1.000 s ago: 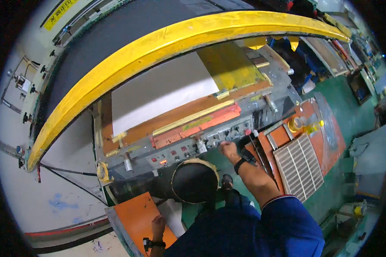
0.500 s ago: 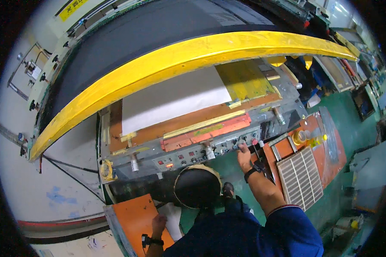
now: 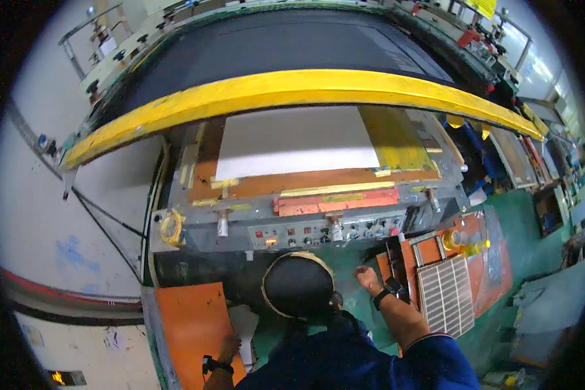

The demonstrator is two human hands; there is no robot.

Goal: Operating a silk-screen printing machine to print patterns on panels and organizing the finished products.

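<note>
My right hand hangs over the floor just in front of the press's control panel. Its fingers look curled together, with nothing visible in them. A dark band circles the wrist. Low on the left, my left hand is above the edge of an orange board, beside some white sheets; its fingers are too dim and smeared to read. On the press bed lies a large white sheet, under the raised dark screen with its yellow front bar.
A round dark-topped stool stands between me and the panel. To the right are a slatted grey grid, tape rolls and a reddish board. A coiled yellow cord hangs at the press's left corner.
My right hand has left the panel knobs and drawn back toward me. My left hand has shifted slightly left and down. The view has turned, levelling the press.
</note>
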